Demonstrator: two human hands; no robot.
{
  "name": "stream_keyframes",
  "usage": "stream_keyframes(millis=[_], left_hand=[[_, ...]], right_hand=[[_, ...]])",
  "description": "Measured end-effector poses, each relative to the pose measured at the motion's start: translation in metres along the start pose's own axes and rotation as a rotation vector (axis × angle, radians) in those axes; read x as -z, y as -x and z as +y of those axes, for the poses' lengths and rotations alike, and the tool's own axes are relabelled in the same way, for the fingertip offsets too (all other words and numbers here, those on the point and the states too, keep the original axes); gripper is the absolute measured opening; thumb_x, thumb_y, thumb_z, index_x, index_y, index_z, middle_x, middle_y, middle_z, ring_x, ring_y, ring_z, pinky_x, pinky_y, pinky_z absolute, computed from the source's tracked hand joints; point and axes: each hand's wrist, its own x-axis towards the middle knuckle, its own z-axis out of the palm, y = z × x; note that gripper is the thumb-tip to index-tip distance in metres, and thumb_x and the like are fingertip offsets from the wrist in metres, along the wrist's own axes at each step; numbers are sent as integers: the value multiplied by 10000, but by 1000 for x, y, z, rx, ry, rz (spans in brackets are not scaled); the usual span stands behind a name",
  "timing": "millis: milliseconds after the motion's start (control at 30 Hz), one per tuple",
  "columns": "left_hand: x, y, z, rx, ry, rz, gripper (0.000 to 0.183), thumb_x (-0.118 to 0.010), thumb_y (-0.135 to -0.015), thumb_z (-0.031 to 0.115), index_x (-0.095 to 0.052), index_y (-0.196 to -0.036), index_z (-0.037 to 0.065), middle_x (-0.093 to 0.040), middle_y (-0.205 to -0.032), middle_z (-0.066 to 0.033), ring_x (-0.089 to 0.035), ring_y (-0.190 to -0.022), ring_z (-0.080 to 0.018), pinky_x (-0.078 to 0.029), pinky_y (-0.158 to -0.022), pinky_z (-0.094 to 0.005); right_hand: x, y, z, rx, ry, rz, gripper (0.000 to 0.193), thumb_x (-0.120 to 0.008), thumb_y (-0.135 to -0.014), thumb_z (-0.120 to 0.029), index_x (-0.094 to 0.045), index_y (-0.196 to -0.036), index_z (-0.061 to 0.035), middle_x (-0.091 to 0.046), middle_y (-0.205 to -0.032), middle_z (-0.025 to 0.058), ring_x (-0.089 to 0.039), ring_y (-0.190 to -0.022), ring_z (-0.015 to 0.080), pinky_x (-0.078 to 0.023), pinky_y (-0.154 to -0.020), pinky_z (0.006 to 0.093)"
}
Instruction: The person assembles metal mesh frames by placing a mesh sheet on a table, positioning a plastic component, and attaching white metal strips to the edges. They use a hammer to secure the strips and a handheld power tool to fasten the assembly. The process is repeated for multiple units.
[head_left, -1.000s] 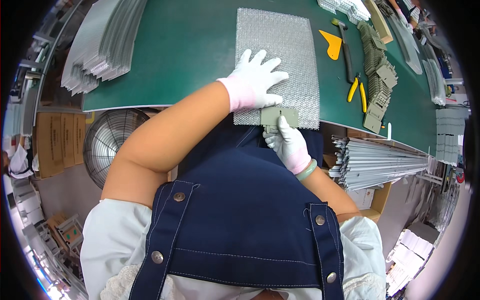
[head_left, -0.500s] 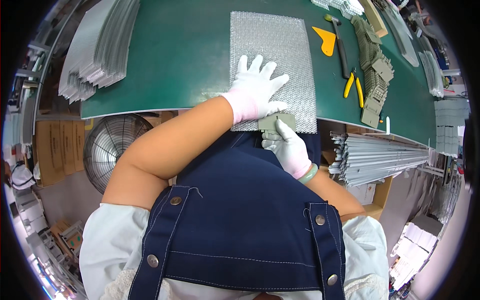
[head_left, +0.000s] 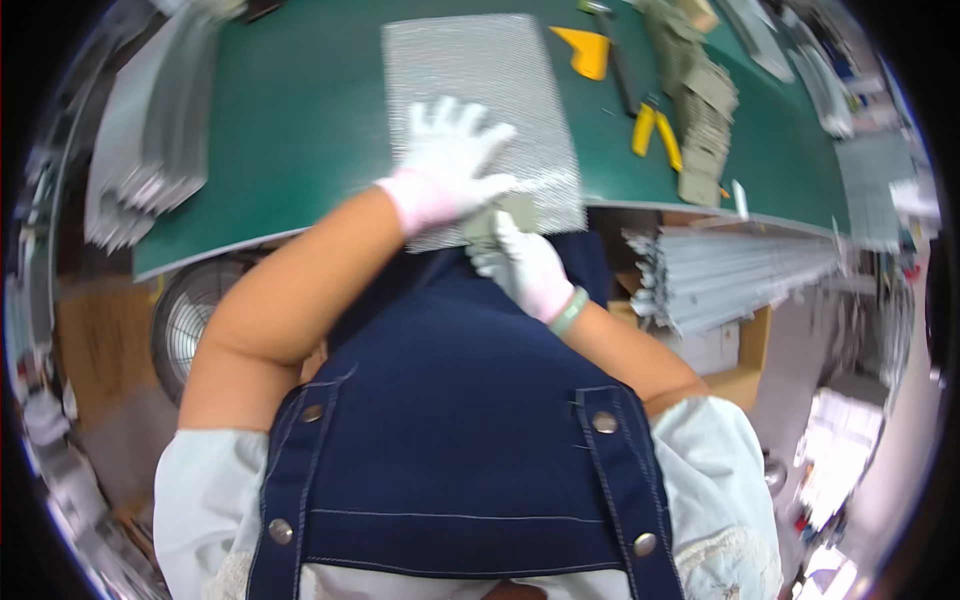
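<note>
Left fingers (head_left: 466, 122) splayed on mesh sheet (head_left: 500, 80) | right fingers (head_left: 506, 232) pinch grey-green piece (head_left: 521, 212) at sheet edge | tabletop (head_left: 290, 130) left of both

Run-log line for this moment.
left hand: spread on silver mesh sheet | right hand: holding grey-green part at sheet's near edge | to right: hammer, yellow-handled pliers

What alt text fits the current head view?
A gloved left hand rests spread on a silvery mesh sheet on a green table, while the gloved right hand holds a grey-green piece at the sheet's near edge. To the right lie a yellow scraper, hammer and yellow-handled pliers.
</note>
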Motion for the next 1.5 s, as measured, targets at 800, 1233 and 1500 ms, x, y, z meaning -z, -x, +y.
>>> stream_keyframes(millis=[800,1233,1500], left_hand=[[21,-21,106,-605,826,-72,811,-684,-873,464,-382,-1452,-16,-431,-1442,-241,-444,-1321,-388,-327,-1127,-441],[154,107,-42,-64,1206,870,556,-348,-1031,552,-537,-821,74,-469,-591,-49,-417,-493,-159,-453,-689,-333],[106,88,42,356,1270,749,184,-590,-945,77,-567,-1104,-13,-610,-786,-32,-537,-604,-72,-450,-558,-209]], right_hand=[[96,159,-137,283,-107,215,347,-621,-972,-353,-609,-811,-47,-603,-600,70,-565,-510,181,-453,-497,299],[190,174,-177,1017,-429,775,250,-514,-1011,-201,-575,-1122,15,-597,-1076,133,-551,-940,218,-457,-900,377],[-18,88,-152,973,263,152,514,-507,-1015,-132,-289,-1450,36,-604,-882,100,-538,-624,104,-491,-591,240]])
